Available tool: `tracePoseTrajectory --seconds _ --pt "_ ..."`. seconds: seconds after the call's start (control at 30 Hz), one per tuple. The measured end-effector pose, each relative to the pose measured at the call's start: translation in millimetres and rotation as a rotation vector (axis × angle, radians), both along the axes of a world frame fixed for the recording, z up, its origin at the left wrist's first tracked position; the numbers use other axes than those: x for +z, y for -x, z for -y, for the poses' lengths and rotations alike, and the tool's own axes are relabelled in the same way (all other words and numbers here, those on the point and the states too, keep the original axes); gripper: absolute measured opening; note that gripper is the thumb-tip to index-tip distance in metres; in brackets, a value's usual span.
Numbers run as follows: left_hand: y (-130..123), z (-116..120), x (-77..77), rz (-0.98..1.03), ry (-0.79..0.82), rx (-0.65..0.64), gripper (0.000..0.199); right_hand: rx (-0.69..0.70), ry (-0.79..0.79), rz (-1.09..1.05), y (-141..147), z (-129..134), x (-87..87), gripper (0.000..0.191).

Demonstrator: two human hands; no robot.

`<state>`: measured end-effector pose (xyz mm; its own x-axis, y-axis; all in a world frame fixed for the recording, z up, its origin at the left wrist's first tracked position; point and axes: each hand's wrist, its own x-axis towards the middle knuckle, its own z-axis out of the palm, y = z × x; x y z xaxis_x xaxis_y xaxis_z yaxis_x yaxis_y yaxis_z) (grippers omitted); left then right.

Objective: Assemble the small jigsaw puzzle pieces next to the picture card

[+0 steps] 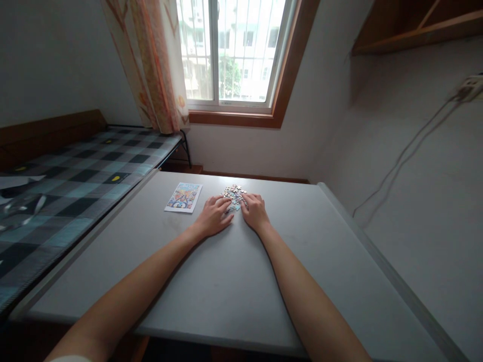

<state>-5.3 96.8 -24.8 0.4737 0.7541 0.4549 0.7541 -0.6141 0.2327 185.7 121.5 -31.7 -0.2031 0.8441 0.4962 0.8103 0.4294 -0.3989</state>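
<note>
A small heap of jigsaw puzzle pieces (234,191) lies towards the far side of the white table (222,281). My left hand (216,215) rests at the heap's left edge, fingers apart and thumb stretched out over the tabletop. On the opposite side, my right hand (255,210) touches the pieces with its fingertips, the fingers spread and bent a little. No piece shows gripped in either hand. Some pieces are hidden beneath the fingers. Left of the heap, a colourful printed picture card (183,197) with a white border lies flat.
A bed with a checked cover (128,151) runs along the table's left side. Beyond the table are a window (241,60) and a curtain (154,65). At right, a cable (400,156) hangs down the wall from a socket, below a wooden shelf (422,37).
</note>
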Motion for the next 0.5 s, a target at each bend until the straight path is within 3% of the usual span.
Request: tracePoseTrajectory --seconds 0.1,0.2,0.33,0.5 --pt "4 -4 1.3 0.216 -0.005 0.093 0.029 -0.024 0.008 -0.038 -3 1 0.2 0.034" --pt "11 -10 0.5 0.36 0.049 0.295 0.026 0.011 0.024 0.004 -3 4 1.0 0.031" --pt "14 -12 1.6 0.292 0.17 0.481 0.022 0.082 0.044 0.106 -2 6 0.1 0.027" --pt "10 -4 7.3 0.17 0.163 0.493 0.022 0.09 0.044 0.125 -2 6 -1.2 0.025"
